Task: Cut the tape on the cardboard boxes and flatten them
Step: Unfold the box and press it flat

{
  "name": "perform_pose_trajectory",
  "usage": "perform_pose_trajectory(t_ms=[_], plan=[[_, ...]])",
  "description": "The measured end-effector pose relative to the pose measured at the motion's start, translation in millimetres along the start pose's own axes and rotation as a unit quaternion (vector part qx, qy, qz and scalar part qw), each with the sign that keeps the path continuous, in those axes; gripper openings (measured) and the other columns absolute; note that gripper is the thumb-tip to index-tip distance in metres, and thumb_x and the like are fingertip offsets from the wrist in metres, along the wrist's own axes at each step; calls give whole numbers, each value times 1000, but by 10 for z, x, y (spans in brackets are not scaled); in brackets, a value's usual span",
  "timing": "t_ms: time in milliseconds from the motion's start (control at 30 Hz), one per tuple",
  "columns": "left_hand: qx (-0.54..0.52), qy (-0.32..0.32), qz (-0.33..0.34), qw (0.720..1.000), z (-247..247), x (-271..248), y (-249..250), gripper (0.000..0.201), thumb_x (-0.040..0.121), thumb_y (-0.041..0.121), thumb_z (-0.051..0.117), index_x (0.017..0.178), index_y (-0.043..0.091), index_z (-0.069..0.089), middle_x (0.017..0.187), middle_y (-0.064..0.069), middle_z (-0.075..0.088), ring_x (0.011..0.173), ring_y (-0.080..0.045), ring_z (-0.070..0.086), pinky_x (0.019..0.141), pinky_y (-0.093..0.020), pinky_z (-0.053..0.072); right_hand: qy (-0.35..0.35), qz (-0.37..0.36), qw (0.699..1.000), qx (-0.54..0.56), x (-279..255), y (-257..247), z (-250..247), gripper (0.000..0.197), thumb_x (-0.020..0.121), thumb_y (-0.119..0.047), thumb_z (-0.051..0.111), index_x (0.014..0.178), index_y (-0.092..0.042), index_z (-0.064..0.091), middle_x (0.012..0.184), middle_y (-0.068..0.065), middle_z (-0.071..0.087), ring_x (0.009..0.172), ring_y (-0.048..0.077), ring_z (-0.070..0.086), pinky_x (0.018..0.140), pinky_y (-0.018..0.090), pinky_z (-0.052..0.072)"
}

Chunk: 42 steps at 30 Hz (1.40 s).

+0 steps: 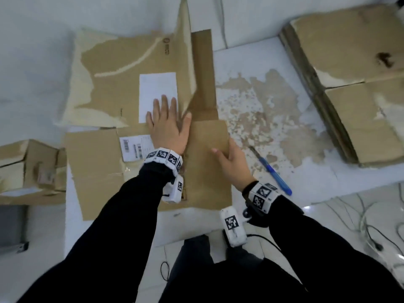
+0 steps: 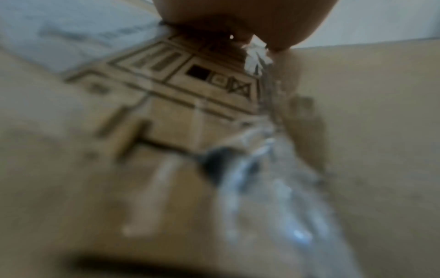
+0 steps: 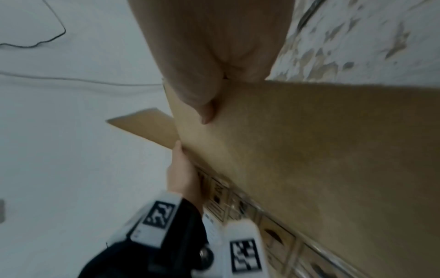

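On the white table (image 1: 317,171), centre, lies the opened brown cardboard box (image 1: 105,171). My left hand (image 1: 168,125) presses flat on it, fingers straight toward 12 o'clock. My right hand (image 1: 232,160) grips its plain flap (image 1: 207,162). At 3 o'clock: blue pen-shaped cutter (image 1: 274,172).

2 hands, left (image 1: 168,125) and right (image 1: 232,162); 1 blue cutter (image 1: 272,171); 1 unflattened box (image 1: 28,169) at the table's (image 1: 306,171) left edge; 1 flattened stack (image 1: 354,84) at its right.

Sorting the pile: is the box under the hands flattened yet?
Nearly: the box lies flat under the left hand; the right hand grips one flap.
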<state>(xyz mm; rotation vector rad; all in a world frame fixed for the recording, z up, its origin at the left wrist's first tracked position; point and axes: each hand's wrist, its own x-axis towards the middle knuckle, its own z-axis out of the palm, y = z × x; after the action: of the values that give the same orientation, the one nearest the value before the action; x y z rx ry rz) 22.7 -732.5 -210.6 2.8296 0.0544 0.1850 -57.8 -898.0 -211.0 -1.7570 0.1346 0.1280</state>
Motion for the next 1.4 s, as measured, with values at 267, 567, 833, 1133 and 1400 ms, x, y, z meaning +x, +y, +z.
perform_pose_trajectory(t_ms=[267, 567, 833, 1133, 1400], plan=[[-14, -269, 8, 963, 687, 83, -299, 73, 96, 58, 30, 153, 27, -5, 158, -4, -21, 145, -24, -22, 118, -44, -11, 13, 116, 972, -205, 497, 371, -35, 48, 91, -20, 61, 133, -2, 47, 125, 15, 59, 113, 29, 56, 92, 31, 45], [-5, -332, 46, 942, 319, -112, -773, 79, 94, 43, 51, 153, 30, 0, 158, -3, -20, 146, -24, -18, 115, -51, -7, -73, 8, 880, -470, 333, 402, 949, 61, 99, -38, 32, 152, -18, 10, 160, 9, -2, 147, 26, -6, 117, 51, 0], [20, -321, -1, 947, 25, -924, -1757, 92, 76, 84, 13, 145, 37, -25, 151, 3, -37, 139, -19, -35, 114, -42, -18, -96, 48, 863, -494, 116, 637, 719, 59, 91, -59, -1, 146, -43, -13, 154, -9, -25, 141, 17, -28, 112, 44, -21], [-64, -221, -6, 973, -306, 242, -1181, 41, 96, 24, 42, 134, 7, 45, 136, -12, 46, 123, -30, 46, 97, -39, 38, 9, 8, 913, -407, 1125, -116, 955, 46, 95, -26, 49, 137, -11, 42, 147, 15, 33, 136, 33, 28, 110, 44, 25], [37, -328, 11, 944, 418, 985, -1430, 70, 96, 60, 19, 148, 34, -19, 152, -11, -35, 140, -32, -31, 110, -54, -17, -107, -24, 806, -582, 1879, 298, 1581, 52, 99, -52, 16, 148, -44, 1, 160, -3, -8, 146, 27, -10, 109, 64, -6]])
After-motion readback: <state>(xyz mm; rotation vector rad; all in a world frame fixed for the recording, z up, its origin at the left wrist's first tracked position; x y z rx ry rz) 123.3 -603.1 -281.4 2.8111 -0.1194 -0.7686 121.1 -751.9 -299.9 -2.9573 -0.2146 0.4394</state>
